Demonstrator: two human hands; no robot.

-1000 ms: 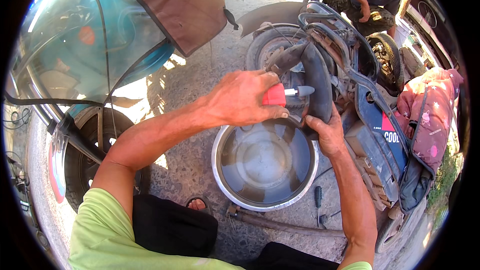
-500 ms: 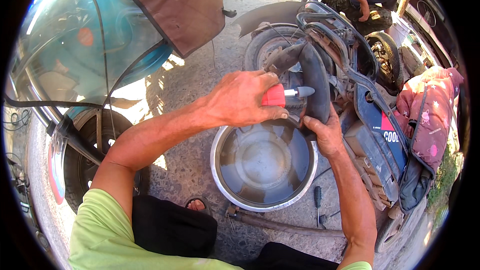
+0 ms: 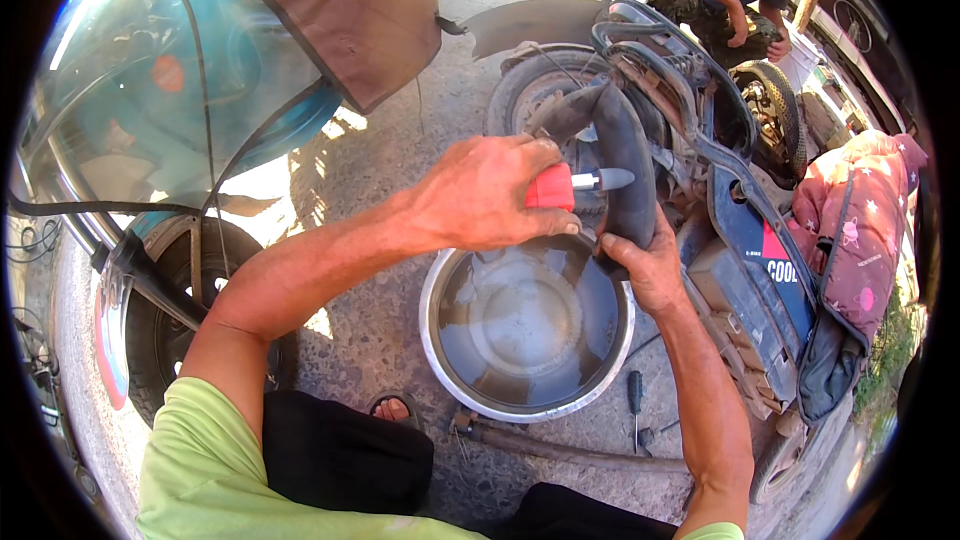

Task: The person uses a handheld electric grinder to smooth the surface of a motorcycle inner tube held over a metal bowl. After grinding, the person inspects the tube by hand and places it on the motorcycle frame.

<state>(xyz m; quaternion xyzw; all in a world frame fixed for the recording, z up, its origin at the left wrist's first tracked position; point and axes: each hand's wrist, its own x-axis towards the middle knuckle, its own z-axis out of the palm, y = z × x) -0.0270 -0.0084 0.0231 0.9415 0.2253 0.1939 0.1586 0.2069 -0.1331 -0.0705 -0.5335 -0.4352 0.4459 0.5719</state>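
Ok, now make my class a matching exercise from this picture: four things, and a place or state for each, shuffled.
1. red tool
2. black rubber tube
3. metal basin
4. screwdriver

A. holds liquid
B. gripped by the right hand
C. lies near the basin's lower right
D. held in the left hand

Pairs: 1-D, 2-B, 3-A, 4-C

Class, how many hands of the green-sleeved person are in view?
2: the left hand, around the red tool; the right hand, on the lower visible part of the black tube.
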